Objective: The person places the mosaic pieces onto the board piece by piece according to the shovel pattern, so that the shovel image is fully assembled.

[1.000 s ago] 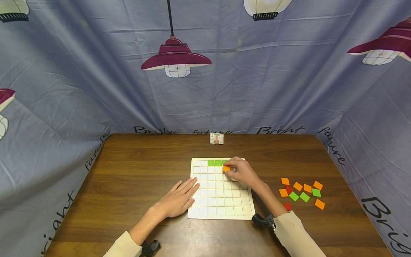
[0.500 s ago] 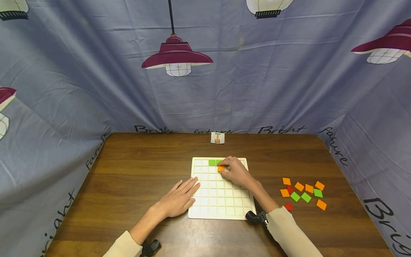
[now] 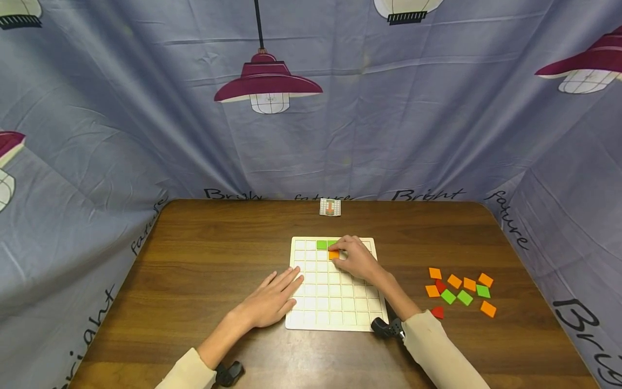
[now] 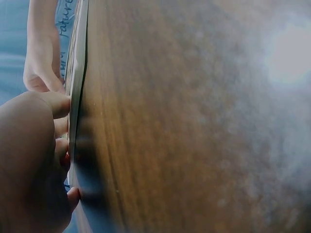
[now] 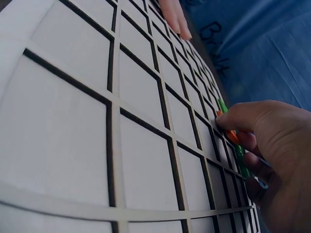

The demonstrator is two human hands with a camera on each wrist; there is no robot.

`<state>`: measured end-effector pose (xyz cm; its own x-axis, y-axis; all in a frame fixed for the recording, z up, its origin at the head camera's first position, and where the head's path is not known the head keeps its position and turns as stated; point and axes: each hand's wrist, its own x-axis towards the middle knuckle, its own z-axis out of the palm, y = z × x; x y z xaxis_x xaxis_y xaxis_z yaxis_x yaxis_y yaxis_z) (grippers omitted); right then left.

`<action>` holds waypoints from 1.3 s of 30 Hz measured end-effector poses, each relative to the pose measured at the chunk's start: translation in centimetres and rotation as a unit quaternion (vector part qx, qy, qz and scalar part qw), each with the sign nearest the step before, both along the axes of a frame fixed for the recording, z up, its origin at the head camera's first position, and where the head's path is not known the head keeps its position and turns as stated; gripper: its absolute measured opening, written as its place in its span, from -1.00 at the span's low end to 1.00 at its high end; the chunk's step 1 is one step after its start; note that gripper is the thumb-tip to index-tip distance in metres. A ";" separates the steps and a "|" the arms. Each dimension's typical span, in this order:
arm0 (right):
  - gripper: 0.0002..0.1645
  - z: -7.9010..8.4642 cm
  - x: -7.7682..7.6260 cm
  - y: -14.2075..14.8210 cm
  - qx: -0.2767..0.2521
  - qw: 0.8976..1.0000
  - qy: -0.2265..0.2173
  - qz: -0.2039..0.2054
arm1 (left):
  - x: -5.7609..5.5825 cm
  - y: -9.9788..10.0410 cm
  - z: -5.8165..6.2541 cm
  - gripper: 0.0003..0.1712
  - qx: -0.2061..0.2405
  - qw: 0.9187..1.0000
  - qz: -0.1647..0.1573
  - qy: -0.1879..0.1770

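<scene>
A pale square board (image 3: 323,319) with a raised grid lies on the table. My left hand (image 3: 269,300) rests with straight fingers on the board's left edge; in the left wrist view its fingertips (image 4: 60,104) touch that edge. Over the second row from the far side, my right hand (image 3: 358,260) pinches an orange square tile (image 3: 333,255) between thumb and fingers. Green tiles (image 3: 322,245) lie in the far row, partly hidden by that hand. The right wrist view shows the orange tile (image 5: 231,136) against the grid beside green ones (image 5: 241,158).
To the board's right, several loose orange tiles (image 3: 469,284), green tiles (image 3: 465,298) and red tiles (image 3: 438,313) are scattered on the wooden table (image 3: 204,243). A small printed pattern card (image 3: 330,207) lies at the far edge, before a blue curtain (image 3: 389,135).
My right hand has moved slightly left along the second row with the orange tile, then stayed almost still. My left hand has kept its place on the board's edge.
</scene>
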<state>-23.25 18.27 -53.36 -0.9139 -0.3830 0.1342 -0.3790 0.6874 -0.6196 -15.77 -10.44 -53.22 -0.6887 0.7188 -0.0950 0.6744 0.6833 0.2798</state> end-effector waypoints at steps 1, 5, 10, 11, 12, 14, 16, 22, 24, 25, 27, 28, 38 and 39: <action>-0.67 0.0 0.0 0.0 -0.001 1.000 0.000 0.001 | 0.0 0.0 0.0 -0.33 0.000 1.000 0.000 0.000; -0.66 -0.1 0.0 0.0 -0.001 1.000 0.006 0.003 | 0.1 0.0 0.1 -0.33 -0.001 1.000 0.001 -0.003; -0.65 -0.4 0.1 0.3 -0.010 1.000 0.017 0.003 | 0.1 0.1 0.0 -0.33 0.000 1.000 0.001 0.000; -0.65 -0.4 0.1 0.5 -0.017 1.000 0.016 0.002 | 0.1 0.1 0.0 -0.33 -0.001 1.000 0.001 0.001; -0.65 -0.3 0.2 0.7 -0.028 1.000 0.013 0.002 | 0.1 0.1 0.0 -0.33 -0.001 1.000 0.000 0.003; -0.65 -0.1 0.5 1.3 -0.049 0.999 0.005 0.000 | 0.1 0.1 -0.1 -0.33 -0.001 1.000 -0.001 0.005; -0.66 0.2 0.9 2.1 -0.070 0.998 -0.004 -0.005 | 0.1 0.1 -0.1 -0.33 -0.001 1.000 -0.002 0.007; -0.64 1.0 2.2 5.5 -0.084 0.996 0.008 -0.036 | 0.1 0.2 -0.3 -0.33 -0.001 1.000 0.001 0.002; -0.64 1.3 2.7 6.7 -0.080 0.996 0.013 -0.048 | 0.1 0.2 -0.4 -0.33 0.000 1.000 0.002 0.001; -0.64 1.4 2.9 7.2 -0.076 0.995 0.015 -0.055 | 0.1 0.1 -0.4 -0.33 -0.001 1.000 0.002 0.001; -0.63 1.7 3.4 8.4 -0.069 0.995 0.016 -0.069 | 0.1 0.1 -0.4 -0.33 -0.001 1.000 0.002 0.002; -0.62 1.8 3.6 9.0 -0.069 0.995 0.015 -0.075 | 0.1 0.1 -0.4 -0.33 -0.001 1.000 0.002 0.002; -0.58 1.9 6.4 15.6 -0.053 0.988 0.046 -0.137 | 0.1 0.1 -0.3 -0.34 -0.002 1.000 0.000 0.001; -0.58 1.9 6.8 16.2 -0.049 0.987 0.045 -0.145 | 0.1 0.2 -0.3 -0.34 -0.002 1.000 -0.001 0.000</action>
<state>-16.48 34.48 -51.42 -0.9657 -0.0890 0.2439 -0.2326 0.7138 -0.6606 -15.71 -10.27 -53.51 -0.6876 0.7194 -0.0984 0.6757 0.6835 0.2763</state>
